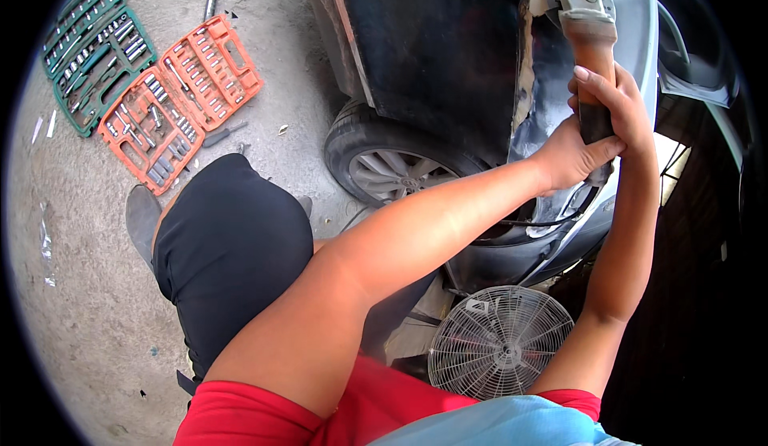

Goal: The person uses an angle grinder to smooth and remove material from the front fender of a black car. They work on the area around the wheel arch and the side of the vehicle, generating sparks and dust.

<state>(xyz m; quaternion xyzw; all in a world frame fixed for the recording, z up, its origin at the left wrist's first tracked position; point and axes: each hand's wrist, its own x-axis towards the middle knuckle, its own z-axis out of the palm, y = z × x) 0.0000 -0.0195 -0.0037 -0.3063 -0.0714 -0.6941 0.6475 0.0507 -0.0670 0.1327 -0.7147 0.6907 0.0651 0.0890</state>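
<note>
An angle grinder (pixel 590 36) with a worn orange and black body lies against the car's panel (pixel 544 102) at the upper right. Its metal head and guard sit over a patch of chipped paint and filler; the disc is mostly hidden. My left hand (pixel 570 158) is closed round the rear of the grinder's body. Just above it, my right hand (pixel 630 114) wraps the body from the right side, thumb laid across it. Both arms reach up from the lower edge.
Below the panel are the car's wheel (pixel 400 170) and a loose, dark lower bumper part (pixel 512 262). A round wire-guarded fan (pixel 504 342) stands near my right arm. Open orange (pixel 164 182) and green (pixel 84 130) socket sets lie on the concrete floor (pixel 104 286) at left.
</note>
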